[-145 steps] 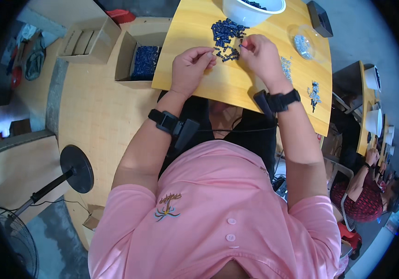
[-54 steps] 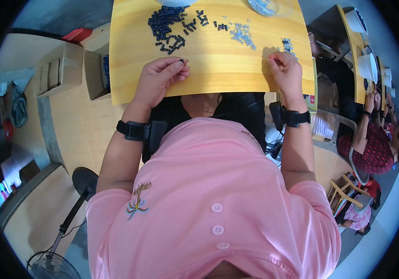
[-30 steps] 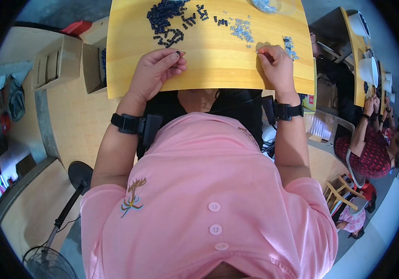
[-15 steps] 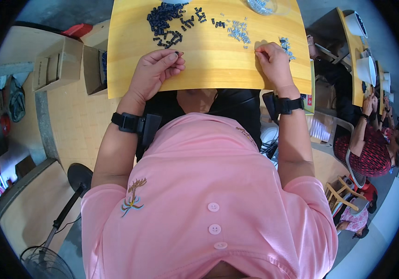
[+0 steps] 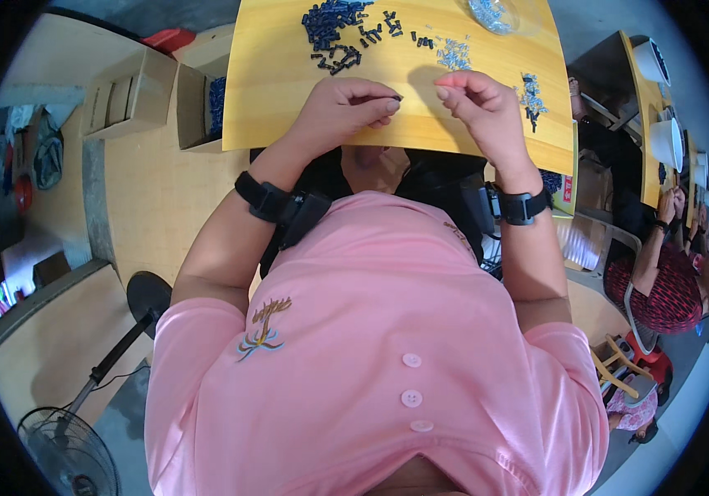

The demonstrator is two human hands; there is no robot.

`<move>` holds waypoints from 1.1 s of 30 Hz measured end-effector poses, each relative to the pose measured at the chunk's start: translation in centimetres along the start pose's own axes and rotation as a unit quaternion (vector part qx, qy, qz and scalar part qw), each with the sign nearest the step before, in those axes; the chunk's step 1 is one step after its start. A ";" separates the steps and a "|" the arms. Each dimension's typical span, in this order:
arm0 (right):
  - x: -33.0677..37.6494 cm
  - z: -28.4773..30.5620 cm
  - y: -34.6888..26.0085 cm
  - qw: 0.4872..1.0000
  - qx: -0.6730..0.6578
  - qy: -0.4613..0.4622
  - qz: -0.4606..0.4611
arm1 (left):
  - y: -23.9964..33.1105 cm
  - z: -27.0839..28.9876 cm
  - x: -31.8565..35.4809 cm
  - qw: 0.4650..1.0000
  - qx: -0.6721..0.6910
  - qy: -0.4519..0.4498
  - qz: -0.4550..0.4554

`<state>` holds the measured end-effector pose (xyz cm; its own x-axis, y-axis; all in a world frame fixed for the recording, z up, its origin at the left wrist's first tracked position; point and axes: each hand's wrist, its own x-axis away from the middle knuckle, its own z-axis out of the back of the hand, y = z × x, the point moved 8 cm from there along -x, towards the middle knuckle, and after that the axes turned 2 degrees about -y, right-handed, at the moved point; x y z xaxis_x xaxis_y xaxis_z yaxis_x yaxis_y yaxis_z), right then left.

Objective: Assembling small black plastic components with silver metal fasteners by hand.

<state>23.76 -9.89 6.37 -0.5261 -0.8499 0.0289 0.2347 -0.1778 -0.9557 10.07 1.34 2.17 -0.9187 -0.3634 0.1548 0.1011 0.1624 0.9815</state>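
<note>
Over the near part of the yellow table, my left hand pinches a small black piece between thumb and forefinger. Facing it a short gap away, my right hand is closed in a pinch; whatever its fingertips hold is too small to make out. Beyond my left hand lies a heap of small black cylindrical pieces. A little pile of tiny clear pieces sits past my right fingertips. To the right of that hand is a cluster of clear-and-black pieces.
A clear round dish of tiny pieces stands at the far edge. Cardboard boxes are on the left, with a standing fan at lower left. Along the right, people work at another table bearing white bowls.
My left hand has moved right with the black piece, closer to my right hand. The right hand has turned its fingertips toward the left. The whole view has shifted slightly.
</note>
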 end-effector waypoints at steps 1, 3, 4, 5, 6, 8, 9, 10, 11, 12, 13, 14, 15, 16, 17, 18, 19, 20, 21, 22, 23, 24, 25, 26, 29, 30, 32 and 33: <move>-0.1 -0.9 -0.1 0.999 -0.030 -0.019 0.001 | 0.3 -0.3 0.0 1.000 -0.022 -0.004 -0.012; -0.1 -1.9 -0.3 0.997 -0.058 -0.040 0.002 | 0.6 -0.6 0.0 1.000 -0.013 -0.004 -0.016; 0.0 -2.2 -0.7 0.998 -0.042 -0.044 0.018 | 0.7 -0.7 0.1 1.000 -0.006 -0.007 -0.020; 0.1 -2.5 -1.0 0.998 -0.025 -0.048 0.034 | 0.7 -0.7 0.1 1.000 -0.005 -0.005 -0.019; 0.2 -2.8 -1.0 0.998 -0.025 -0.049 0.034 | 0.7 -0.7 0.1 1.000 0.000 -0.007 -0.028; 0.4 -2.8 -1.6 0.995 0.049 -0.030 0.080 | 0.8 -0.9 0.1 0.999 0.007 -0.008 -0.036; 0.5 -2.9 -1.8 0.995 0.050 -0.031 0.079 | 0.9 -0.9 0.2 0.999 0.001 -0.007 -0.037; 0.7 -3.1 -2.7 0.989 0.099 -0.033 0.105 | 1.1 -0.9 0.2 0.999 -0.005 -0.005 -0.038; 0.8 -3.3 -3.6 0.980 0.146 -0.034 0.131 | 1.1 -0.9 0.3 0.999 -0.003 -0.004 -0.038; 0.9 -3.3 -3.9 0.980 0.147 -0.035 0.130 | 1.1 -1.0 0.3 0.999 -0.018 -0.010 -0.037; 1.0 -3.3 -4.4 0.974 0.171 -0.030 0.148 | 1.1 -1.1 0.3 0.999 -0.034 -0.015 -0.036; 1.1 -3.3 -4.9 0.966 0.194 -0.026 0.167 | 1.0 -1.1 0.3 0.999 -0.033 -0.014 -0.036; 1.1 -3.4 -5.0 0.966 0.194 -0.027 0.167 | 1.0 -1.1 0.2 0.999 -0.031 -0.013 -0.037; 1.2 -3.5 -5.3 0.963 0.205 -0.029 0.172 | 0.9 -1.1 0.1 0.999 -0.028 -0.012 -0.038; 1.3 -3.7 -5.4 0.960 0.216 -0.031 0.177 | 0.8 -1.0 0.1 0.999 -0.028 -0.011 -0.037; 1.3 -3.8 -5.4 0.960 0.216 -0.032 0.177 | 0.9 -1.0 0.0 0.999 -0.029 -0.011 -0.041; 1.4 -3.9 -5.6 0.955 0.226 -0.032 0.188 | 0.9 -1.1 0.0 0.998 -0.031 -0.012 -0.045; 1.4 -4.0 -5.8 0.951 0.236 -0.031 0.200 | 0.8 -1.1 0.0 0.999 -0.030 -0.011 -0.044; 1.4 -3.9 -5.7 0.951 0.235 -0.032 0.199 | 0.8 -1.1 0.0 0.998 -0.034 -0.011 -0.043; 1.4 -4.3 -5.9 0.939 0.261 -0.049 0.219 | 0.7 -1.1 0.1 0.998 -0.038 -0.011 -0.042; 1.5 -4.7 -6.1 0.925 0.287 -0.067 0.239 | 0.6 -1.1 0.1 0.998 -0.037 -0.010 -0.042; 1.5 -4.8 -6.2 0.925 0.287 -0.068 0.239 | 0.3 -1.0 0.2 0.997 -0.068 -0.008 -0.030; 1.5 -5.0 -6.3 0.922 0.296 -0.080 0.238 | 0.1 -1.0 0.1 0.995 -0.098 -0.007 -0.018; 1.5 -5.2 -6.3 0.918 0.306 -0.091 0.237 | 0.1 -1.0 0.1 0.995 -0.098 -0.007 -0.018; 1.4 -5.3 -6.5 0.912 0.317 -0.087 0.246 | 0.4 -0.9 0.0 0.994 -0.102 0.002 -0.029; 1.4 -5.3 -6.6 0.912 0.317 -0.087 0.246 | 0.5 -0.8 0.0 0.994 -0.100 0.003 -0.041; 1.7 -5.6 -7.1 0.900 0.332 -0.079 0.270 | 0.6 -0.7 -0.1 0.994 -0.098 0.006 -0.053; 1.8 -5.9 -7.2 0.900 0.332 -0.080 0.271 | 0.5 -0.5 -0.1 0.993 -0.098 0.017 -0.062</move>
<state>16.28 -7.15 11.58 -0.0767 -0.9520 -0.2962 0.8858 0.0713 -0.4585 10.41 0.99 2.75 -0.9156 -0.4007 0.0327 0.0640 -0.0649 0.9958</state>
